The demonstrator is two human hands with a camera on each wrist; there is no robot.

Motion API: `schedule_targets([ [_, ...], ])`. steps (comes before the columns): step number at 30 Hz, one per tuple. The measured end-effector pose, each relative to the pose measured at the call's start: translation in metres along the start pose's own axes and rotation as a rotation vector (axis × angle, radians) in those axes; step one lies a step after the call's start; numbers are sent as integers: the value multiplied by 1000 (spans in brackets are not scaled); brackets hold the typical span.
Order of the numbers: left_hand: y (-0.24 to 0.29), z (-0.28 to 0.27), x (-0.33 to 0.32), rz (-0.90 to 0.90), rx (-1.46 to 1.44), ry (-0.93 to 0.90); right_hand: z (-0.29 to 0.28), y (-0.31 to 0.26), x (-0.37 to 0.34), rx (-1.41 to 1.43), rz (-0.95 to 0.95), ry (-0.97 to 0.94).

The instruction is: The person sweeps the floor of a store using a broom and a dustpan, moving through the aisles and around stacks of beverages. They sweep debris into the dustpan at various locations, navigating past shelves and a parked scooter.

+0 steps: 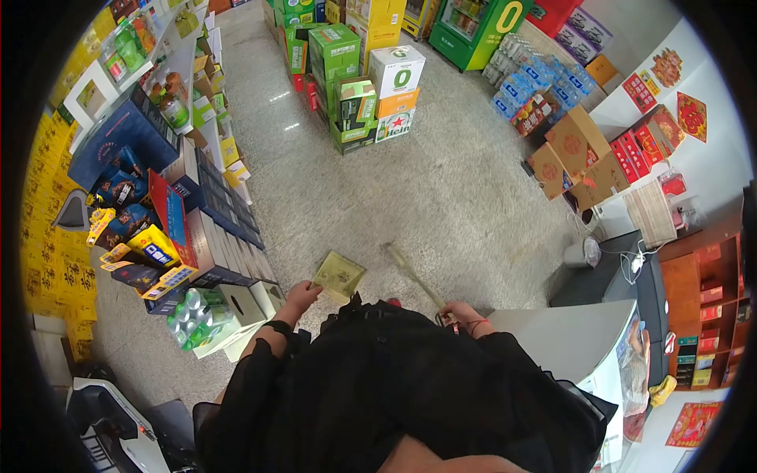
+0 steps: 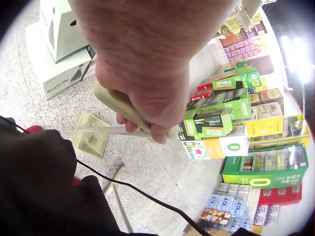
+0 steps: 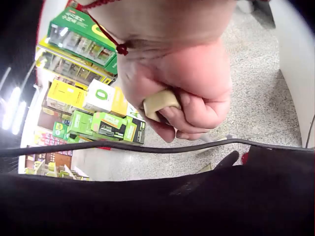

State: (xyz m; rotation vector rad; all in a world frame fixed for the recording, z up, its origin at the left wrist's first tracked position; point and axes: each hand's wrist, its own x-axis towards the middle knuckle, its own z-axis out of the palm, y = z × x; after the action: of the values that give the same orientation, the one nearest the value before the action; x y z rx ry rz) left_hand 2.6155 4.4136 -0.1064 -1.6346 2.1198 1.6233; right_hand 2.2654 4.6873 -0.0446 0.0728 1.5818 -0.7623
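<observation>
My left hand (image 1: 302,297) grips the beige handle (image 2: 115,104) of a long-handled dustpan (image 1: 341,276). The pan hangs out in front of my left side, pale yellow with ridges inside, and it shows low in the left wrist view. In my right hand (image 1: 463,317), fingers curl round the top of a broom handle (image 3: 160,102). The broom (image 1: 412,274) slants forward and left, its pale head at the floor to the right of the dustpan. Part of the broom (image 2: 117,182) also appears in the left wrist view.
Stacked drink cartons (image 1: 335,59) stand ahead on the speckled floor (image 1: 347,193). Shelves and boxes (image 1: 225,236) line the left, with wrapped green bottles (image 1: 197,319) close by. Water packs (image 1: 524,87) and brown cartons (image 1: 576,150) lie right. A grey-white counter (image 1: 564,335) is near my right arm.
</observation>
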Motion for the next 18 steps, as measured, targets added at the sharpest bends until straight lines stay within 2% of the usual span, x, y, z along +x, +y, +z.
schedule_targets([
  [1, 8, 8, 6, 2, -71, -3, -8, -9, 3, -82, -20, -112],
  [2, 16, 16, 12, 4, -143, -8, -17, -18, 6, -84, -20, -113],
  [4, 38, 28, 20, 11, -120, -21, -4, -59, -26, -275, 48, -144],
  [5, 49, 34, 25, 21, -96, -32, -8, -64, -22, -278, 49, -142],
  [7, 59, 46, 41, 36, -98, -15, -20, -70, -11, -115, 4, -172],
  [9, 65, 54, 56, 48, -97, 2, -42, -70, 5, -124, 6, -159],
  [11, 68, 56, 70, 47, -95, 2, -70, -75, 6, 71, 14, -228],
  [15, 78, 65, 93, 22, -115, 14, -122, -78, -7, 285, 18, -226],
  [17, 87, 76, 104, 40, -98, -10, -139, -75, -18, 368, -18, -54],
  [18, 93, 81, 110, 57, -86, -24, -144, -77, -26, 386, -37, -63],
])
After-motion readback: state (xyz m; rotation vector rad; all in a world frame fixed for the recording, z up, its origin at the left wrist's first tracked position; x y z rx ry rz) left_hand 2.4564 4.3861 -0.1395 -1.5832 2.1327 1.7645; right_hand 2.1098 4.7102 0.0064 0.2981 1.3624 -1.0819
